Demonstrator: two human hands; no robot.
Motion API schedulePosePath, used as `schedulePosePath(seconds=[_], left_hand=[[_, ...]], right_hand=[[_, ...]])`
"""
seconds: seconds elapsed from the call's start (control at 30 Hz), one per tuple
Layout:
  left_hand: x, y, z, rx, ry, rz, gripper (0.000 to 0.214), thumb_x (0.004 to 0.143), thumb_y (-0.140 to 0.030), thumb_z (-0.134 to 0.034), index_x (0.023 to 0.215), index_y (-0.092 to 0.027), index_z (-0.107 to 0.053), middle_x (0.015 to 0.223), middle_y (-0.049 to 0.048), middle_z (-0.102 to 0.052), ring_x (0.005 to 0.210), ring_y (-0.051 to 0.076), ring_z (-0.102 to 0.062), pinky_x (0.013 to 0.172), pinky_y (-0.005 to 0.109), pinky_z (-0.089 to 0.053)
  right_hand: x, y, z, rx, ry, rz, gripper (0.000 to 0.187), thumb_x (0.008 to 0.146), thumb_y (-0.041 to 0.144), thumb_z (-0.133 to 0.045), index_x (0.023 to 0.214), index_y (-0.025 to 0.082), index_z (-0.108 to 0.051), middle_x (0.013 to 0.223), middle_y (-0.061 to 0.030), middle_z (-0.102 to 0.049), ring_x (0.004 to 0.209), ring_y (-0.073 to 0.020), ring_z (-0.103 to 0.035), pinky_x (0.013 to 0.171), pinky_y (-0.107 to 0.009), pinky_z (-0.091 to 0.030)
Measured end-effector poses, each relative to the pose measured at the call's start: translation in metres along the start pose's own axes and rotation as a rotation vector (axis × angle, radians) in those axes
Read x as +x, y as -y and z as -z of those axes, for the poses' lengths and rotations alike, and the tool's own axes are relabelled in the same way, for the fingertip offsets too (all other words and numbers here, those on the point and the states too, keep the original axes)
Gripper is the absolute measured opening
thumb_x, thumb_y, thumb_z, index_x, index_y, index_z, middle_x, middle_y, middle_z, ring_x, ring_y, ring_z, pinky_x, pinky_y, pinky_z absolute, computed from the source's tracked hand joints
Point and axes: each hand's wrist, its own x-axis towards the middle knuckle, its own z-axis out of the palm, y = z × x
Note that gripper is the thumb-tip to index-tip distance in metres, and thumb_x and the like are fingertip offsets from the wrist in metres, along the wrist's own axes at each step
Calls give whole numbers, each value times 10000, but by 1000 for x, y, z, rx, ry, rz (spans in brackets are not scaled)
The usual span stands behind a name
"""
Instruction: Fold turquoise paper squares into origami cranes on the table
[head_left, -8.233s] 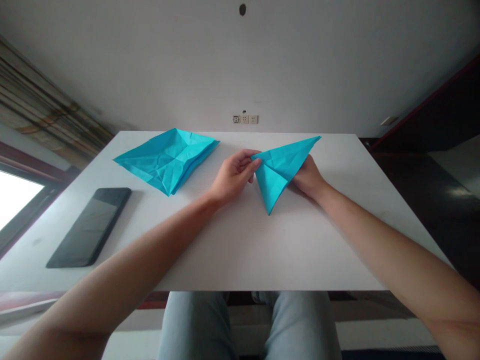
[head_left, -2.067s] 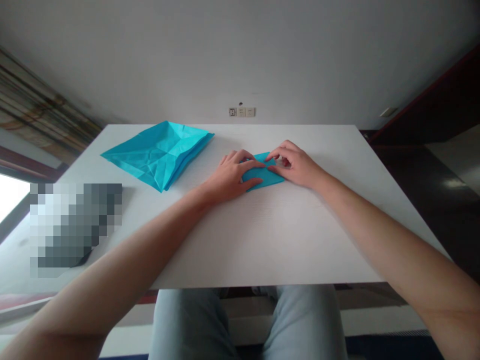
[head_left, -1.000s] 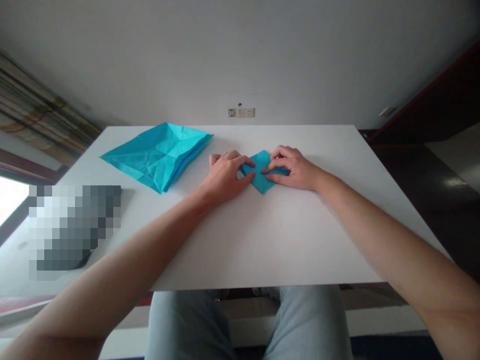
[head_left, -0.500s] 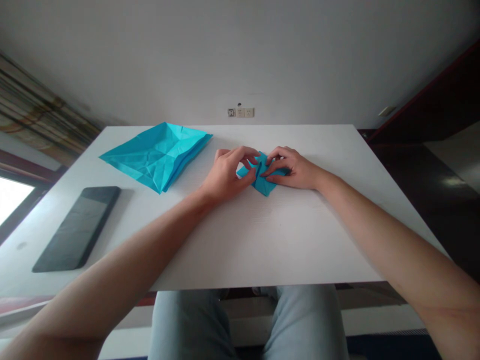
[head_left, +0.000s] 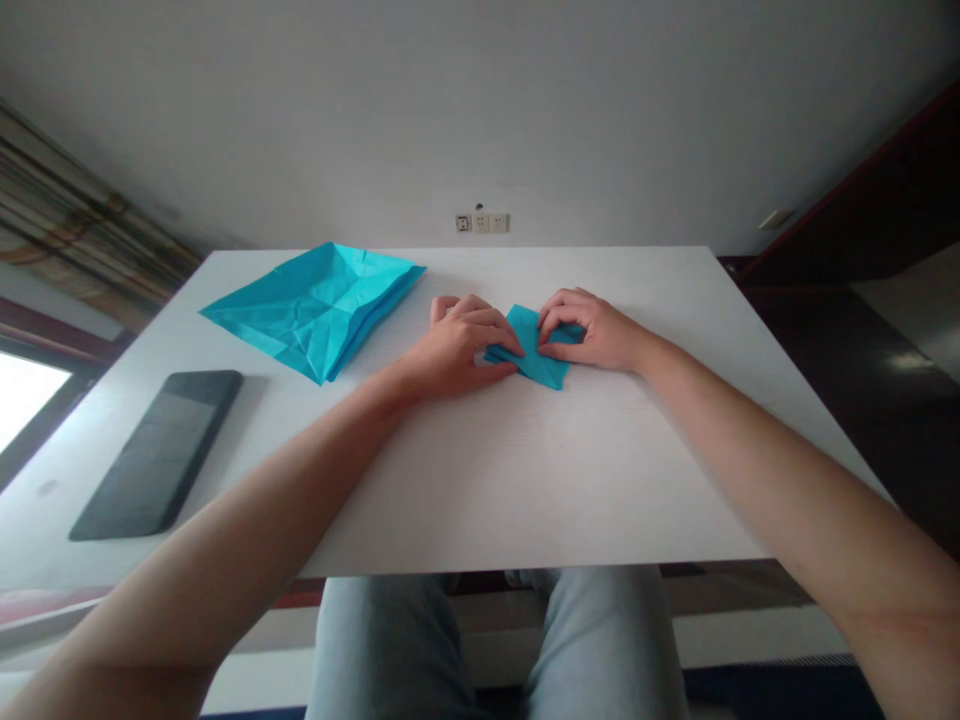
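Note:
A small piece of folded blue paper lies on the white table between my hands. My left hand is closed on its left side, with fingertips and thumb on the paper. On the other side, my right hand pinches the paper between thumb and fingers. Parts of the folds are hidden under the fingers of both hands. To the left of my left hand rests a larger sheet of creased blue paper, folded in layers and apart from both hands.
A dark phone lies at the left of the white table. Behind the table is a wall with sockets. A curtain hangs at the left. My knees are below the table's front edge.
The small folded paper has turned and its front corner has shifted right. My left fingers have come down flatter onto it; my right hand has moved slightly right.

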Motion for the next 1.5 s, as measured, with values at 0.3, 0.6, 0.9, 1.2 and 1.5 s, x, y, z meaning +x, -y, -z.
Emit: schedulePosePath(seconds=[0.3, 0.6, 0.9, 1.2, 1.5], left_hand=[[4, 3, -5, -55, -33, 91, 210, 1108, -426, -730, 1212, -292, -852, 1140, 36, -879, 1102, 271, -766, 1183, 501, -345], [0, -16, -18, 76, -163, 195, 477, 1023, -423, -811, 1440, -271, -637, 1513, 136, -693, 1382, 336, -667, 1192, 502, -419], [1, -23, -20, 93, -173, 260, 329, 1016, -409, -833, 1259, -252, -675, 1339, 95, -741, 1264, 325, -699, 1145, 505, -422], [-1, -28, -18, 164, -52, 205, 478, 1001, -598, -845, 1348, -276, -774, 1373, 139, -756, 1305, 393, -674, 1196, 588, -415], [-2, -32, -15, 198, -78, 231, 572, 979, -654, -826, 1407, -278, -775, 1412, 152, -747, 1360, 433, -655, 1317, 687, -288]], right_hand=[[-1, 8, 3, 126, 85, -95, 268, 896, 497, -942, 1105, 336, -891, 1098, -49, -750, 985, -257, -699, 893, -431, -573], [1, 16, -2, 164, 55, -110, 306, 891, 470, -938, 1111, 290, -825, 1049, -32, -760, 841, -204, -634, 791, -390, -538], [1, 15, -5, 210, 7, -172, 402, 849, 561, -951, 1061, 290, -742, 1043, -36, -770, 811, -212, -642, 770, -399, -555], [2, 6, -6, -92, 15, -33, 260, 899, 460, -909, 1088, 304, -824, 1085, -65, -766, 1060, -308, -654, 1079, -518, -493], [-1, -2, -17, -282, -118, -143, 505, 878, 587, -952, 1252, 308, -760, 1265, -119, -725, 1198, -402, -651, 1102, -604, -486]])
